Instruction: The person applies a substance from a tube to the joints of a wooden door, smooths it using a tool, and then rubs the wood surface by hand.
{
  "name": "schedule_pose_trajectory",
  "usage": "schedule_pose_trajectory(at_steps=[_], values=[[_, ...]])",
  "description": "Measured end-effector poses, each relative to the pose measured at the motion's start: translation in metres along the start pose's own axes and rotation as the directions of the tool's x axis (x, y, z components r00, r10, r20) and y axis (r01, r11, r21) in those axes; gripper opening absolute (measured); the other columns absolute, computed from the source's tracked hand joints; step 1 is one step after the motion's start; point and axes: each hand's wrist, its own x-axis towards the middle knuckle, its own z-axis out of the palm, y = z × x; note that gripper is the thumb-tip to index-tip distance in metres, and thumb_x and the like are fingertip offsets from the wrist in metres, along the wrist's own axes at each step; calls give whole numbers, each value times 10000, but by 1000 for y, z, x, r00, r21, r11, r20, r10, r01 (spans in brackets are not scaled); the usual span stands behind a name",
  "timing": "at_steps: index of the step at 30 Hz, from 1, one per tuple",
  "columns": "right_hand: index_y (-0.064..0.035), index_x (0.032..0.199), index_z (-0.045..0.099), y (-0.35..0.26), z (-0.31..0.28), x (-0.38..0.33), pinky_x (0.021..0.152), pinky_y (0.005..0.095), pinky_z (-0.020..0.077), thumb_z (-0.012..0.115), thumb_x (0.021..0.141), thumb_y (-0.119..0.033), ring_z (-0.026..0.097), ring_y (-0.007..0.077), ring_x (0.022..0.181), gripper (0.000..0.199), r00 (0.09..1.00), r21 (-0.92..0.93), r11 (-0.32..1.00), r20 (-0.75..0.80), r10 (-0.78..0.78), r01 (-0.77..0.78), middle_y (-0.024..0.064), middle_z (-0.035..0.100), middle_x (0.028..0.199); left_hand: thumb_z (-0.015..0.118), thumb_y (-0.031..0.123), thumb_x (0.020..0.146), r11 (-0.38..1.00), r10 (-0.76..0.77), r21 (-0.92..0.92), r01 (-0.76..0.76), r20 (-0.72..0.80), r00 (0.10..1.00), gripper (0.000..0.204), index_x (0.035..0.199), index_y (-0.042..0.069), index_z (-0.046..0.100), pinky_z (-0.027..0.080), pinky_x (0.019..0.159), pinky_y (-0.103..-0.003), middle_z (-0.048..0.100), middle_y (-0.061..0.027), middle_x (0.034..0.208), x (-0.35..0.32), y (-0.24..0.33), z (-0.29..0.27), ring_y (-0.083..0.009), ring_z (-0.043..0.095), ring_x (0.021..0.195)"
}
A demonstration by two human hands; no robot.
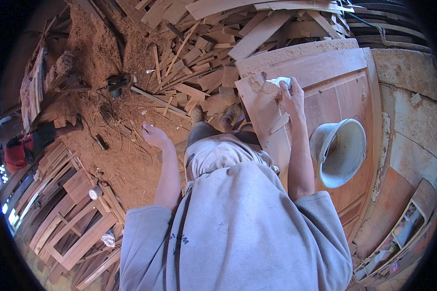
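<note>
Looking left to right: a person in red (19, 149) crouched by the frame stacks (68, 228) at the far left, w/ sawdust floor (126, 160) and a power tool (117, 82) beyond. Your left hand (154, 135) hung free over the sawdust, fingers loosely curled around nothing much; something small and pale may have sat at the fingertips, too small to tell. A scrap wood pile (213, 53) filled the top middle. Your right hand (290, 94) was pressed on the wooden door panel (335, 92), fingers clamped on a white rag (279, 81) near the panel's upper left corner. That rag was probably soft, light, easily bunched, so best held as a wad under the fingertips. The panel looked stiff and heavy; I'd say take it by the long edges, not the thin mouldings. A grey metal bucket (342, 153) rested on the panel, just right of your forearm. Shelves w/ small items (403, 233) sat at the lower right.
</note>
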Motion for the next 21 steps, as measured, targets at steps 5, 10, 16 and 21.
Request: schedule_pose_trajectory(at_steps=[5, 10, 16, 21], values=[[-5, 926, 574, 3, 0, 3, 615, 374, 474, 639, 959, -223, 607, 226, 630, 229, 1000, -24, 1000, 8, -2, 3, 146, 626, 694, 460, 226, 1055, 1000, 1, -9, -1, 6, 1000, 395, 1256, -73, 622, 509, 1006, -415, 632, -258, 1279, 1, 0, 0, -369, 621, 1188], [-1, 920, 566, -6, 1, 2, 615, 384, 473, 639, 959, -237, 609, 240, 630, 250, 1000, 9, 1000, 7, 4, -4, 159, 620, 693, 457, 219, 1056, 1000, -14, -12, 15, 8, 1000, 392, 1264, -73, 617, 500, 1018, -415, 621, -262, 1295, 0, 3, -2, -366, 612, 1205], [3, 905, 551, -8, 1, 8, 603, 375, 457, 634, 963, -238, 547, 218, 620, 261, 1000, -30, 999, 5, -25, 25, 144, 597, 696, 455, 215, 1058, 999, -33, -22, 33, 19, 999, 388, 1284, -61, 608, 492, 1021, -421, 614, -254, 1313, -1, 8, -2, -368, 606, 1211], [8, 915, 553, -11, 5, 12, 604, 375, 456, 633, 962, -220, 532, 206, 625, 246, 1000, 27, 999, -1, -24, 24, 147, 577, 699, 472, 239, 1054, 999, -4, 38, 5, -12, 1000, 391, 1250, -59, 633, 493, 1007, -414, 645, -247, 1265, -3, 9, -1, -369, 625, 1176]])
